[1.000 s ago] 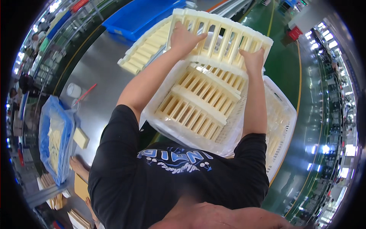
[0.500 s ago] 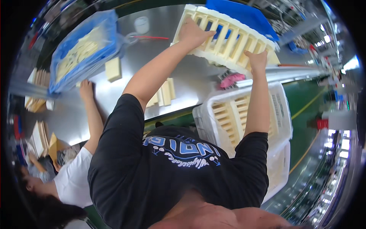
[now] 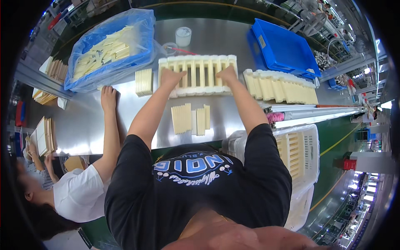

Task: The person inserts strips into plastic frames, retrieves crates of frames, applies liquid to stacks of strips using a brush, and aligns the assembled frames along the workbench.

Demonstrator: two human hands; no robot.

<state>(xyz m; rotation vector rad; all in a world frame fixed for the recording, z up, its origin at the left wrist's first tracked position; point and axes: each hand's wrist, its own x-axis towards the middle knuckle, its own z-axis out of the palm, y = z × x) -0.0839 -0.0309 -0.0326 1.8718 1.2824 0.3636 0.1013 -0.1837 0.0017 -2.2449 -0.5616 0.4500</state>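
A cream foam tray (image 3: 198,59) with a row of long open slots lies level on the metal table in front of me. At its left end my left hand (image 3: 171,78) grips it, thumb pointing inward over the slots. My right hand (image 3: 227,76) grips the right end in the same way. Just left of the tray stands a stack of thin cream strips (image 3: 144,82). On the near side, a larger group of cream strips (image 3: 181,119) sits beside a smaller group (image 3: 201,121). To the right is another ribbed foam tray (image 3: 282,88).
A blue bin (image 3: 146,58) lined with plastic holds loose strips at the far left. Beyond my tray stand a white cup (image 3: 183,36) and a red stick (image 3: 183,51). A blue crate (image 3: 287,52) is far right; a white basket (image 3: 309,146) sits beside me. A co-worker's hand (image 3: 109,99) rests on the table.
The slotted foam tray has come from the upper right, where it was tilted over the other ribbed tray's place, to the table's middle. Both hands have kept their hold.
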